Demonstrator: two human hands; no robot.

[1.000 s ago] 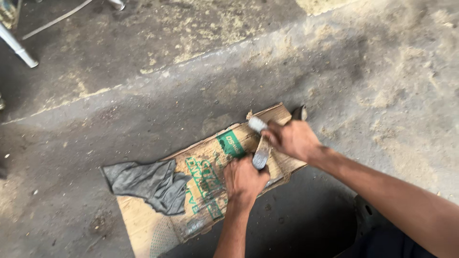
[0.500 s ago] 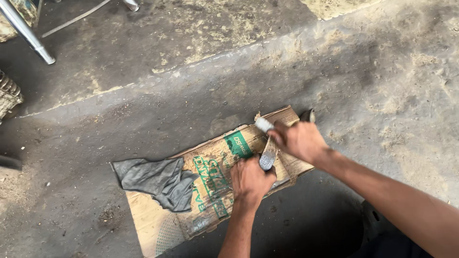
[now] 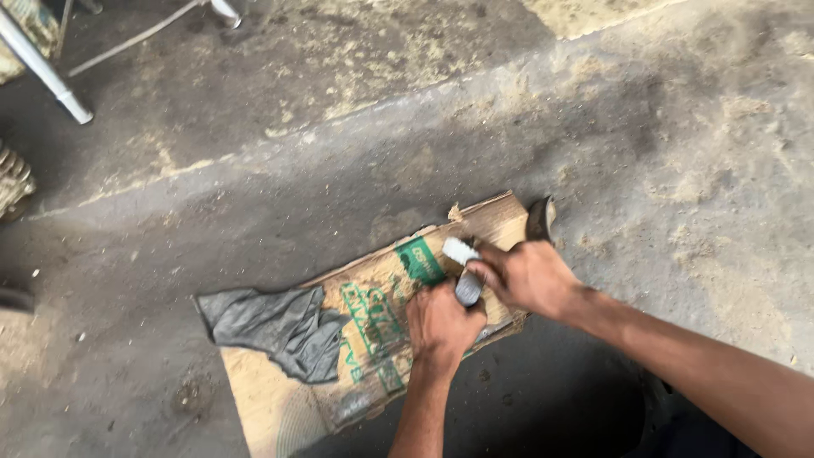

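Metal piece (image 3: 465,273) in both hands' grip

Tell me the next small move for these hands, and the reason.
Probably keep the left hand steady and work the right hand on the metal piece: both hands grip it over the cardboard, with the rag lying apart.

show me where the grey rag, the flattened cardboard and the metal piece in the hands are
grey rag (image 3: 275,326), head view, middle of the crumpled cloth.
flattened cardboard (image 3: 280,399), head view, bare lower left part.
metal piece (image 3: 462,254), head view, pale upper end.
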